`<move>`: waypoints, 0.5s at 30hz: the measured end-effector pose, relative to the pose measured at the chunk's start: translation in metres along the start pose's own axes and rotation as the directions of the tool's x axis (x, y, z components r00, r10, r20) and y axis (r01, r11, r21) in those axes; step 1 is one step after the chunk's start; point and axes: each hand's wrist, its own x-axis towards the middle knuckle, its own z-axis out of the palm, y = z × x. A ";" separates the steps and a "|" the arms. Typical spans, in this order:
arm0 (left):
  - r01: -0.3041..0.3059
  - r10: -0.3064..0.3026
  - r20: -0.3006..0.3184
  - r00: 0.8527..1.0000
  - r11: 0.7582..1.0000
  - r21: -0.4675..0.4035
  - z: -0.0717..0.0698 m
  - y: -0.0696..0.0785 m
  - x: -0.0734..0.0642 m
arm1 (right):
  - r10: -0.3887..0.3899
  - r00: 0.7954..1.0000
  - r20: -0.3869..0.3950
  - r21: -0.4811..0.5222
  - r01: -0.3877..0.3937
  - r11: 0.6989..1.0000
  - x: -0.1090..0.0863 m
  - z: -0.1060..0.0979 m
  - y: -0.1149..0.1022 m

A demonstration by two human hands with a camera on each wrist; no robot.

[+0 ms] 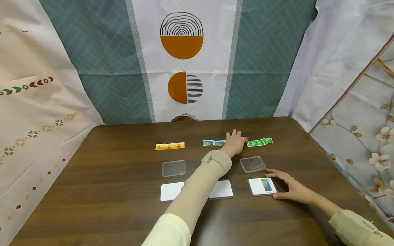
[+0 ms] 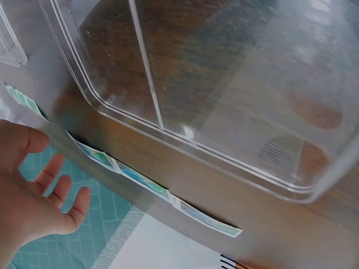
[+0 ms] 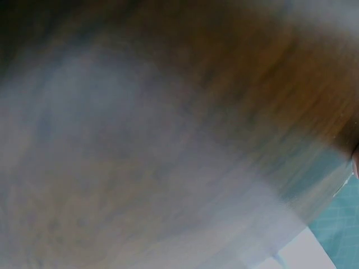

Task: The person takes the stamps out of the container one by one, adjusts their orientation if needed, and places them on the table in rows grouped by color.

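Note:
Over the right end of a row of small blue picture cards (image 1: 208, 142), my left hand (image 1: 234, 142) reaches with spread fingers. The left wrist view shows that hand (image 2: 33, 190) holding nothing, beside the strip of blue cards (image 2: 143, 182). Its thumb side is close to a row of small green cards (image 1: 259, 142). My right hand (image 1: 290, 189) holds the right end of a flat clear case (image 1: 254, 187), thumb at the lower corner and fingertips at the upper edge. A white insert and one blue-green picture card (image 1: 266, 185) lie in it. The right wrist view is mostly blurred.
Orange cards (image 1: 169, 146) lie in a row at the back left. A clear lid (image 1: 174, 168) lies left of my arm, another lid (image 1: 253, 164) behind the held case. Two white-filled cases (image 1: 170, 192) (image 1: 222, 189) are partly behind my left sleeve. Curtains bound the wooden table (image 1: 101, 177).

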 end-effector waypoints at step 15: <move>-0.078 0.075 -0.059 0.995 0.996 -0.051 -0.003 -0.008 -0.024 | -0.033 0.999 -0.003 0.001 0.033 0.999 0.001 0.002 -0.001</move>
